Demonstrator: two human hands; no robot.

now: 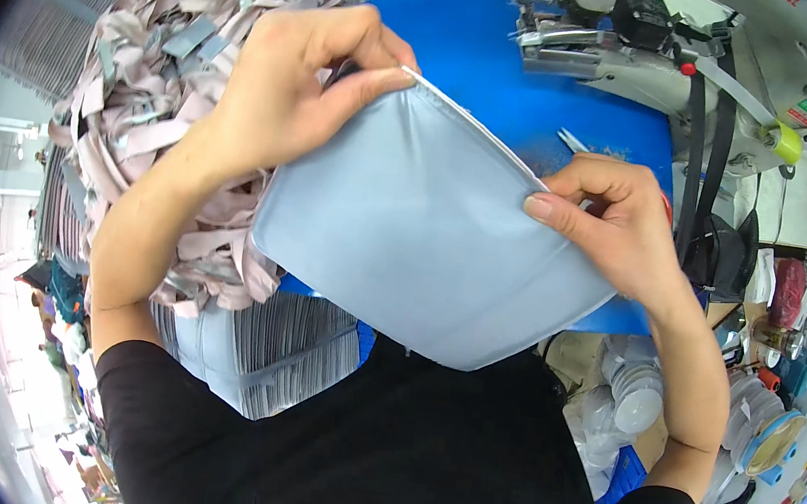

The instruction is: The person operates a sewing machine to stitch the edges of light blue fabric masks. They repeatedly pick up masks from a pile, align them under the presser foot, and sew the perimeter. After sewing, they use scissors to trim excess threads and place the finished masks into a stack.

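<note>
A light grey-blue fabric panel (426,235) with stitched edges hangs between my two hands, in front of my chest. Its upper left corner is pinched between the thumb and fingers of my left hand (294,77). Farther right along the same top edge, my right hand (614,217) grips it in the same way, thumb on the near face. Behind my right hand, a pair of metal tips (571,140), perhaps of snips or tweezers, shows on the blue table (479,50); the rest of that tool is mostly hidden.
A sewing machine (600,44) stands at the table's far right. Pink and grey fabric strips (139,109) heap up on the left. Below them sits a tied stack of grey panels (281,348). Several spools (633,391) wrapped in plastic lie by my right elbow.
</note>
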